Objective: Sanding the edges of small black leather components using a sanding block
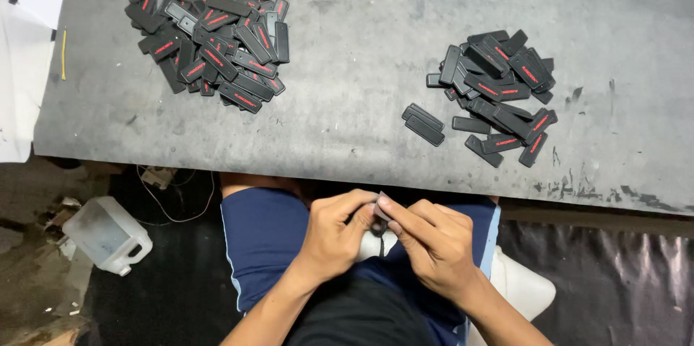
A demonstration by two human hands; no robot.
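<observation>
My left hand and my right hand meet over my lap, below the table's near edge. Both pinch one small flat black rubber tag between their fingertips; most of it is hidden by the fingers. On the grey table lie two heaps of the same flat black tags with red markings: a larger pile at the far left and a smaller pile to the right. Three tags lie loose at the right pile's left side.
A translucent plastic jug lies on the floor at the left among scraps and a thin wire. White paper covers the table's left end, with a yellow stick on it. A white stool seat shows under my right side.
</observation>
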